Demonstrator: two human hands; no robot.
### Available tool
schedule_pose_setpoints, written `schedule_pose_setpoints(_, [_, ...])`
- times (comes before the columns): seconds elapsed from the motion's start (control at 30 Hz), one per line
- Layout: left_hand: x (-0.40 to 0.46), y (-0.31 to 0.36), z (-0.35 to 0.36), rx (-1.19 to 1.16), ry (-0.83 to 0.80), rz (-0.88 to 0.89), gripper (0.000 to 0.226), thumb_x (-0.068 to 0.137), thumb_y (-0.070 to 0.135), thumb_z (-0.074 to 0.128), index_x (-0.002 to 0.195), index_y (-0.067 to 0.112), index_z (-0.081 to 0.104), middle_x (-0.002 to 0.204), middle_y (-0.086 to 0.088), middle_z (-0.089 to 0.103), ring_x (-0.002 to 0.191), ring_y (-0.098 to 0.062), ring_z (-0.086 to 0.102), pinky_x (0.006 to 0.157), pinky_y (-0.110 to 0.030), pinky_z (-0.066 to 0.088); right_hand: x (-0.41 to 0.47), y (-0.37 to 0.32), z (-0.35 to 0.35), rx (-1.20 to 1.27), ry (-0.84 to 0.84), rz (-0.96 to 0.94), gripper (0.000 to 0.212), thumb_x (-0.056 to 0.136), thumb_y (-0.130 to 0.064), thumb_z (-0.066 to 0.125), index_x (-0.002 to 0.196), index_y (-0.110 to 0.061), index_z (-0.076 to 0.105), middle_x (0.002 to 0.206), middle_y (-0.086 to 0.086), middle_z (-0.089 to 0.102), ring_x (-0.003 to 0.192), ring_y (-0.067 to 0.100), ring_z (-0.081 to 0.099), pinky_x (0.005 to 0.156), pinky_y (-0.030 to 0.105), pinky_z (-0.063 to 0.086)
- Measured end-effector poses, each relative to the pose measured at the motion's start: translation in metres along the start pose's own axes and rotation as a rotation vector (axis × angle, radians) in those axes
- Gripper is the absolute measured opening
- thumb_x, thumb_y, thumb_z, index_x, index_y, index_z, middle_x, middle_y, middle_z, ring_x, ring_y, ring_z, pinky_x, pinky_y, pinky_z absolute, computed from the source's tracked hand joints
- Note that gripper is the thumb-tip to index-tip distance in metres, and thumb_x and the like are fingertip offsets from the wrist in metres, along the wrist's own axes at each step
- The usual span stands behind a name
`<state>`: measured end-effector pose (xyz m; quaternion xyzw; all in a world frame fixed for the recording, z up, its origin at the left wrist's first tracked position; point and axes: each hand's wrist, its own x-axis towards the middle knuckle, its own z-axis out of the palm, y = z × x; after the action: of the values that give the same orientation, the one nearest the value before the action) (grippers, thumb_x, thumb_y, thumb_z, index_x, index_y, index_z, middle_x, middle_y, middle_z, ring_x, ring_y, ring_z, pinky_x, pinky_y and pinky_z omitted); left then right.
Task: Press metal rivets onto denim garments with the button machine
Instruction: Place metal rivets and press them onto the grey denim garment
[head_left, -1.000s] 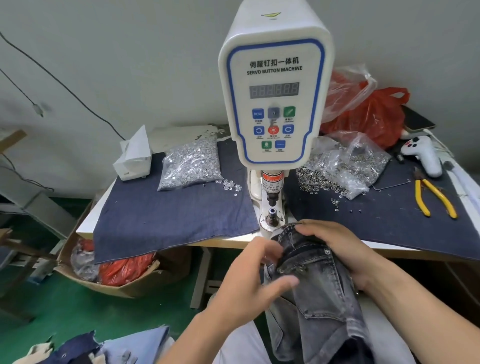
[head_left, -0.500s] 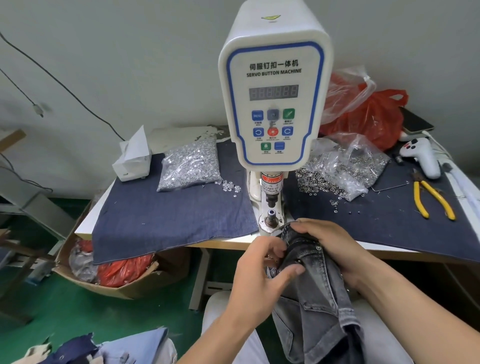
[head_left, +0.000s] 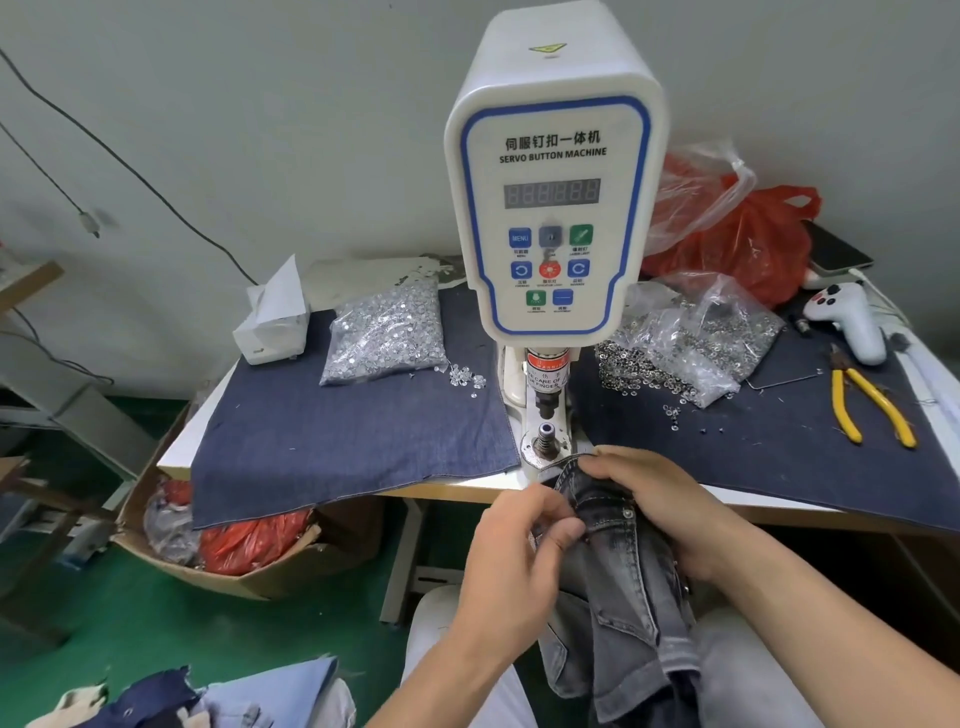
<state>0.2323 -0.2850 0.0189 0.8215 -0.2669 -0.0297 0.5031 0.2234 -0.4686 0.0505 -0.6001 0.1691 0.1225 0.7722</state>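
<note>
The grey denim garment (head_left: 618, 587) hangs from the front edge of the bench (head_left: 457, 486), its top edge bunched just below the die of the button machine (head_left: 553, 208). The left hand (head_left: 511, 566) pinches the garment's left edge between thumb and curled fingers (head_left: 566, 530). The right hand (head_left: 660, 499) grips the top edge, fingers curled over the fabric. Bags of rivets (head_left: 384, 338) lie on blue cloth beside the machine; yellow pliers (head_left: 867, 400) lie at right.
</note>
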Motion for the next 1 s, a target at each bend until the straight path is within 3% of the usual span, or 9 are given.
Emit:
schedule_pose_setpoints(0.13, [0.006, -0.004, -0.017, -0.080, -0.283, 0.028, 0.007, 0.104, 0.044, 0.054, 0.100, 0.040, 0.058, 0.097, 0.014, 0.066, 0.099, -0.016, 0.064, 0.084, -0.031, 0.053, -0.004, -0.008, -0.007, -0.189, -0.092, -0.091, 0.020, 0.095, -0.031, 0.066, 0.080, -0.021, 0.074, 0.080, 0.002, 0.071, 0.073, 0.011, 0.063, 0.065, 0.020, 0.051])
schedule_pose_setpoints(0.27, [0.006, -0.027, -0.010, -0.293, 0.013, -0.340, 0.022, 0.108, 0.037, 0.044, 0.104, 0.039, 0.066, 0.109, 0.015, 0.071, 0.116, -0.013, 0.065, 0.096, -0.025, 0.050, -0.007, -0.010, -0.021, 0.058, -0.202, -0.060, 0.031, 0.081, -0.019, 0.080, 0.104, 0.000, 0.074, 0.096, 0.018, 0.073, 0.078, 0.022, 0.071, 0.071, 0.027, 0.059])
schedule_pose_setpoints(0.4, [0.000, -0.049, 0.005, -0.379, -0.387, -0.593, 0.037, 0.107, 0.034, 0.053, 0.143, 0.044, 0.052, 0.137, 0.019, 0.062, 0.117, 0.008, 0.063, 0.094, -0.014, 0.051, -0.010, -0.007, -0.028, 0.318, -0.193, -0.071, 0.051, 0.034, -0.021, 0.095, 0.082, -0.008, 0.081, 0.082, 0.016, 0.075, 0.066, 0.026, 0.074, 0.058, 0.032, 0.060])
schedule_pose_setpoints(0.47, [0.000, -0.048, 0.005, -0.423, -0.514, -0.616, 0.045, 0.105, 0.036, 0.058, 0.149, 0.044, 0.051, 0.142, 0.016, 0.064, 0.124, -0.001, 0.064, 0.108, -0.028, 0.052, -0.010, -0.002, -0.030, 0.436, -0.197, -0.076, 0.055, 0.023, -0.022, 0.096, 0.071, -0.007, 0.075, 0.071, 0.016, 0.070, 0.057, 0.029, 0.069, 0.052, 0.033, 0.058])
schedule_pose_setpoints(0.57, [0.004, -0.047, -0.007, -0.272, -0.611, -0.422, 0.036, 0.107, 0.034, 0.058, 0.130, 0.008, 0.067, 0.130, -0.008, 0.068, 0.124, -0.027, 0.063, 0.115, -0.052, 0.044, -0.016, -0.002, -0.039, 0.404, -0.278, -0.110, 0.037, 0.039, -0.022, 0.087, 0.060, -0.012, 0.059, 0.058, 0.010, 0.056, 0.048, 0.023, 0.057, 0.049, 0.029, 0.051])
schedule_pose_setpoints(0.73, [0.014, -0.034, -0.036, -0.291, -0.576, -0.439, 0.034, 0.109, 0.044, 0.055, 0.124, 0.019, 0.072, 0.125, -0.003, 0.076, 0.120, -0.026, 0.070, 0.111, -0.049, 0.051, -0.021, -0.011, -0.081, -0.310, -0.245, -0.088, 0.009, 0.067, -0.003, 0.068, 0.073, -0.010, 0.065, 0.072, 0.009, 0.064, 0.067, 0.018, 0.061, 0.068, 0.036, 0.047])
schedule_pose_setpoints(0.8, [0.020, -0.026, -0.041, -0.220, -0.529, -0.387, 0.033, 0.108, 0.048, 0.051, 0.124, 0.028, 0.071, 0.124, 0.006, 0.076, 0.120, -0.018, 0.070, 0.112, -0.048, 0.049, -0.021, -0.013, -0.080, -0.607, -0.200, -0.152, 0.030, 0.087, 0.012, 0.061, 0.101, -0.013, 0.068, 0.099, 0.001, 0.075, 0.095, 0.014, 0.069, 0.091, 0.039, 0.051])
schedule_pose_setpoints(0.9, [0.029, -0.009, -0.036, -0.189, -0.514, -0.358, 0.036, 0.105, 0.050, 0.049, 0.127, 0.031, 0.071, 0.126, 0.011, 0.075, 0.123, -0.012, 0.067, 0.114, -0.045, 0.047, -0.022, -0.010, -0.046, -0.763, -0.151, -0.279, 0.050, 0.087, -0.031, 0.080, 0.130, -0.036, 0.054, 0.125, -0.024, 0.065, 0.120, -0.005, 0.059, 0.102, 0.016, 0.043])
schedule_pose_setpoints(1.0, [0.036, 0.001, -0.036, -0.221, -0.553, -0.383, 0.038, 0.100, 0.057, 0.051, 0.127, 0.038, 0.069, 0.127, 0.019, 0.073, 0.123, -0.001, 0.064, 0.113, -0.035, 0.045, -0.015, -0.006, -0.017, -1.112, -0.103, -0.246, 0.068, 0.064, -0.069, 0.081, 0.121, -0.053, 0.045, 0.106, -0.036, 0.062, 0.103, -0.013, 0.059, 0.080, 0.009, 0.045])
